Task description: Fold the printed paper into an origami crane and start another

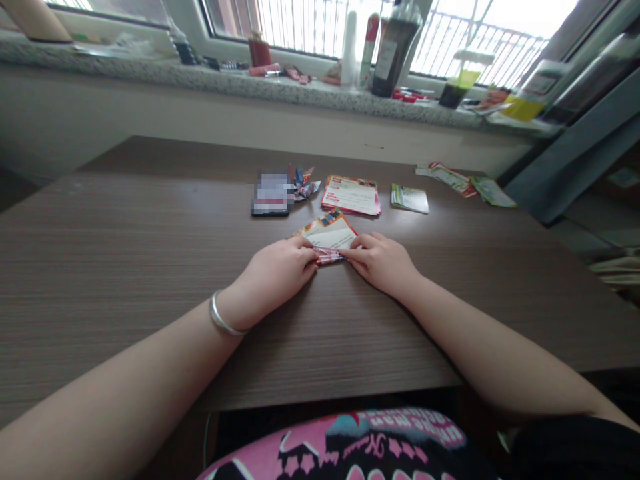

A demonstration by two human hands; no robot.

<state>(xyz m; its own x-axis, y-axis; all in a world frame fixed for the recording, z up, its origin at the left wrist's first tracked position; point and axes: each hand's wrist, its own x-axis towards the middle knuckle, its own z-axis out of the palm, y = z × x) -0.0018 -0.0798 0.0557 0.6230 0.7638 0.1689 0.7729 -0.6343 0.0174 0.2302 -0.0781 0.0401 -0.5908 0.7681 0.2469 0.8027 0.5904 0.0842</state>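
Low over the table, a printed paper card point(330, 235) with colourful edges lies between my hands, its near edge folded into narrow strips. My left hand point(280, 272) pinches the folded edge at its left end; a silver bangle circles that wrist. At the right end of the fold, my right hand point(383, 263) presses it with closed fingers. Just beyond is a stack of printed cards point(351, 195). To its left are a folded paper piece point(304, 187) and a phone point(271, 193) with a blurred screen.
Right of the stack lies a small folded leaflet point(410, 199), with several paper strips point(453, 180) farther right on the brown table point(150, 267). Bottles, including a dark one point(393, 57), and small items line the granite windowsill point(310, 93) behind.
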